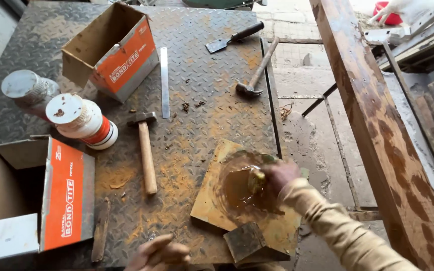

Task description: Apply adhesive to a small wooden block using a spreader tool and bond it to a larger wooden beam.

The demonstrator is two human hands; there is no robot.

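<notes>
Right hand [277,176]: we see it low and right of centre, gripping a small tool [255,179] in a brown puddle [239,193] on a square board [212,200].
Left hand [159,253]: bottom edge, fingers loosely curled, holding nothing.
Hammer [145,150]: centre left on the metal table [202,65].
Tins [81,120]: left, beside two orange boxes [126,57].

The right hand [277,175] works over a board [212,200] at the table's [212,65] near right corner, a small block [244,242] just before it. Left of the board lies a hammer [145,150], then open plate up to two tins [81,120] and a box [51,200]. The left hand [159,253] rests at the near edge. Farther back, a ruler [164,83], a second box [114,50], a scraper [234,37] and a claw hammer [257,70] ring a bare middle patch. A tall plank [377,125] blocks the right side.
</notes>
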